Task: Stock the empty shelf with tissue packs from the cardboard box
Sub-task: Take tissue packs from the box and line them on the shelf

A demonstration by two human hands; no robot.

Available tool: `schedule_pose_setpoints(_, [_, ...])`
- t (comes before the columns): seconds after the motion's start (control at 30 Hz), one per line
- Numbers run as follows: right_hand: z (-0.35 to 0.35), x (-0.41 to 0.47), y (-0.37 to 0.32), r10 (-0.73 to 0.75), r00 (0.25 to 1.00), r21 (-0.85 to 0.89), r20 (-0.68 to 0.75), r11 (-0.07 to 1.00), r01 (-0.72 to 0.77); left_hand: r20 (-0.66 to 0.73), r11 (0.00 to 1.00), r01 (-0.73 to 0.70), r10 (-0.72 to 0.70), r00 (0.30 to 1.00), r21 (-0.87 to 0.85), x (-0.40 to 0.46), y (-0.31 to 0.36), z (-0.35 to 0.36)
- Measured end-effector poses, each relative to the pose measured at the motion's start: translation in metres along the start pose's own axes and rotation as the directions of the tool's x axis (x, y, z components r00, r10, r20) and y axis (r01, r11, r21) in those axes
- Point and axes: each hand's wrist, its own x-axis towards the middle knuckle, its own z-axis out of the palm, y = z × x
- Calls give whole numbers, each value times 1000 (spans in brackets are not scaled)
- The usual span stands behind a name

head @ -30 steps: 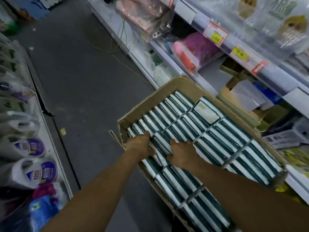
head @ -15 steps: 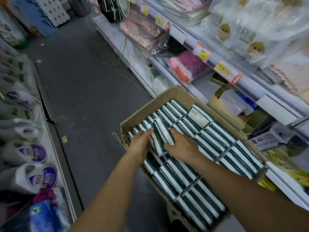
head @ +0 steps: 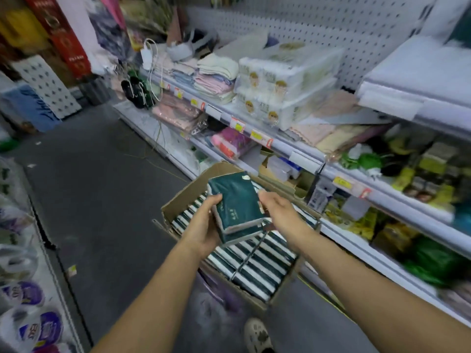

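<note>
A small stack of dark green tissue packs (head: 235, 202) is held up above the open cardboard box (head: 178, 200). My left hand (head: 205, 226) grips the stack from below and on its left side. My right hand (head: 276, 208) grips its right side. Rows of the same green-and-white packs (head: 254, 263) fill the box, standing on edge. A bare white shelf board (head: 418, 70) shows at the upper right, in front of a pegboard wall.
Stocked shelves run along the right: folded towels (head: 214, 80), white tissue bundles (head: 280, 82), price tags on the rails. Paper rolls (head: 30, 327) line the left rack. Grey aisle floor lies between. My shoe (head: 257, 335) is just below the box.
My hands dug into the rows in the box, then lifted a stack of packs out and up. The head camera tilted up, bringing the upper shelves into view.
</note>
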Motion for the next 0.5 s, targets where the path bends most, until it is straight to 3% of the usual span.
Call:
schedule_pose_setpoints(0.13, [-58, -59, -21, 34, 993, 73, -117, 997, -25, 164, 985, 52, -79, 983, 164, -32, -17, 66])
schedule_pose_setpoints(0.3, [-140, -124, -26, 14, 969, 83, -247, 996, 6, 262, 922, 51, -162, 951, 385, -60, -42, 148])
schedule_pose_setpoints(0.4, [-181, -160, -22, 18, 922, 206, -386, 976, 68, 356, 893, -24, -155, 922, 450, -77, -58, 195])
schedule_pose_setpoints(0.5, [-223, -203, -16, -4, 909, 254, -416, 960, 120, 438, 851, -145, -108, 892, 505, -93, -74, 238])
